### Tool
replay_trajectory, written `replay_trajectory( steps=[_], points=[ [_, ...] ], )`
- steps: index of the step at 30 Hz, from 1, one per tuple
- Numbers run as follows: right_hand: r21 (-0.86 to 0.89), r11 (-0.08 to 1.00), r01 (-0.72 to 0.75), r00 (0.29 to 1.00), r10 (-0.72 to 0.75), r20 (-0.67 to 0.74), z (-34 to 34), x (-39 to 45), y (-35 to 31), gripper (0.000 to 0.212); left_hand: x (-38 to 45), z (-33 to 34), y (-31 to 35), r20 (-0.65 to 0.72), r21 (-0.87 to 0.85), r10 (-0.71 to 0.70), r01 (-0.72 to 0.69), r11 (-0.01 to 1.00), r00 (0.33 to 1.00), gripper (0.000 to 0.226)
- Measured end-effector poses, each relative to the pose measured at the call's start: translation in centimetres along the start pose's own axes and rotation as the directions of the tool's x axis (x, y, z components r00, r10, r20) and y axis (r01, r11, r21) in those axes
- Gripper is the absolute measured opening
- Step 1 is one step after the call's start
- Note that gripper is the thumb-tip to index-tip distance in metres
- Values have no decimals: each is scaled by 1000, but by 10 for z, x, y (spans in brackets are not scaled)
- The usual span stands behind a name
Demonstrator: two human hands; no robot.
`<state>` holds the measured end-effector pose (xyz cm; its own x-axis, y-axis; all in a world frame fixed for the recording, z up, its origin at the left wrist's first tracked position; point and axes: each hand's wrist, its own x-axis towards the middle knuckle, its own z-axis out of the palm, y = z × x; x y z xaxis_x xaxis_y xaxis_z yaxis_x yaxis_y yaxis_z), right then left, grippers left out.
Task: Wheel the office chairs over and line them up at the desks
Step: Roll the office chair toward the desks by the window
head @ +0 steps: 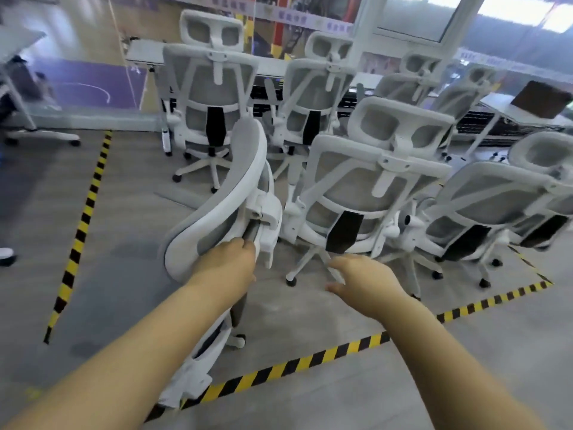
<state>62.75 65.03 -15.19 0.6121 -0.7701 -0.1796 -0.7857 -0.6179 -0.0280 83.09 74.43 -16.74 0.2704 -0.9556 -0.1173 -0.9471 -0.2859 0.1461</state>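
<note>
Just in front of me stands a white office chair with grey mesh (217,209), turned side-on. My left hand (231,259) grips the rear of its backrest frame, fingers curled round the bracket. My right hand (362,280) hovers free to the right with fingers relaxed, touching nothing. Several matching chairs stand beyond: one directly behind the held chair (369,193), one at the right (496,209), and two pushed up to the white desk (145,52), namely a left one (210,97) and a middle one (316,94).
Yellow-and-black hazard tape (83,218) marks a rectangle on the grey floor around the chairs. A dark laptop (541,99) sits on a desk at the far right. Another desk leg and base (40,135) stands at the left. A person's white shoe (6,254) shows at the left edge.
</note>
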Motion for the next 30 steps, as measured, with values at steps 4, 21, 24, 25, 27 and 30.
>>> replay_trajectory(
  steps=[4, 21, 24, 25, 27, 30],
  points=[
    [12, 989, 148, 986, -147, -78, -2, 41, 6, 36, -14, 0, 0, -44, -48, -101, 99, 994, 994, 28],
    [-52, 718, 695, 685, -682, -256, -2, 114, -35, 44, -126, 27, -19, -187, -291, -495, 434, 853, 848, 53],
    [39, 731, 681, 722, -662, -204, 4, 112, -51, 43, -145, 38, -24, -316, -266, -519, 451, 852, 794, 46],
    [60, 735, 675, 730, -654, -200, 8, 110, -52, 47, -149, 42, -29, -352, -265, -511, 440, 858, 784, 45],
    [60, 733, 678, 724, -652, -226, 14, 107, -54, 60, -153, 48, -42, -408, -274, -496, 415, 867, 766, 41],
    [70, 739, 670, 730, -639, -244, 16, 109, -61, 66, -150, 45, -58, -424, -294, -466, 368, 882, 777, 38]
  ],
)
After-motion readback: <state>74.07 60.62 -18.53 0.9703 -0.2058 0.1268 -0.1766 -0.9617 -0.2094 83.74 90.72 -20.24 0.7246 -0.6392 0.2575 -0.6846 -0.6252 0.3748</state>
